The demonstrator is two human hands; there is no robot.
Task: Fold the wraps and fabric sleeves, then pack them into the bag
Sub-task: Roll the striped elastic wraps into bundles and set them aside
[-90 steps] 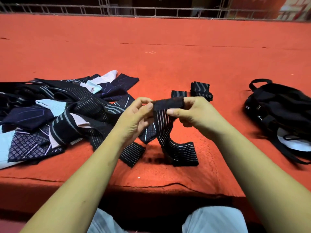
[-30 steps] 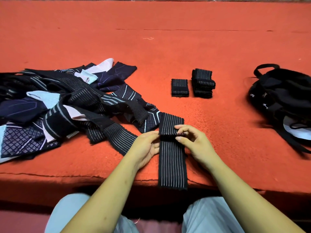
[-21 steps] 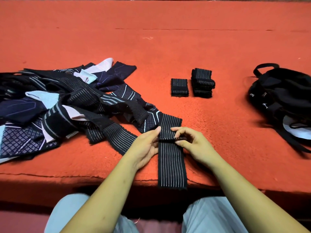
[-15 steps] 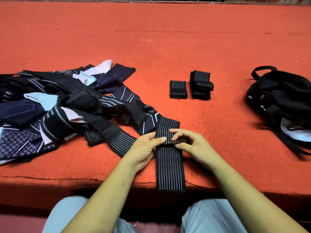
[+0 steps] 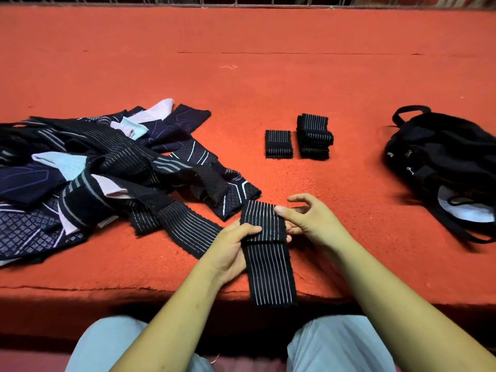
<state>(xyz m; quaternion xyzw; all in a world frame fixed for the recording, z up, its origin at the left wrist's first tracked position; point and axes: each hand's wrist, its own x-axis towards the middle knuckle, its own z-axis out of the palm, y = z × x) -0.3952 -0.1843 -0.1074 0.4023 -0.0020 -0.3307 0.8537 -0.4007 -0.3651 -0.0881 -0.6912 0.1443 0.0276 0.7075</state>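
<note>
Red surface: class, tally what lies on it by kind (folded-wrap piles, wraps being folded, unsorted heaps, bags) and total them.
folded-wrap piles: 2, a low one and a taller stack
wrap being folded: 1
unsorted heap: 1
bag: 1
Total: 5

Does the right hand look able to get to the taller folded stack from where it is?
Probably yes: only bare red surface lies between the right hand and the taller folded stack, but its fingers are pinching the striped wrap.

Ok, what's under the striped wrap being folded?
The wrap lies on the red carpet, its near end overhanging the edge. Fingers of the right hand tuck under the folded-over part; the left hand grips its side. Carpet beneath is covered.
</note>
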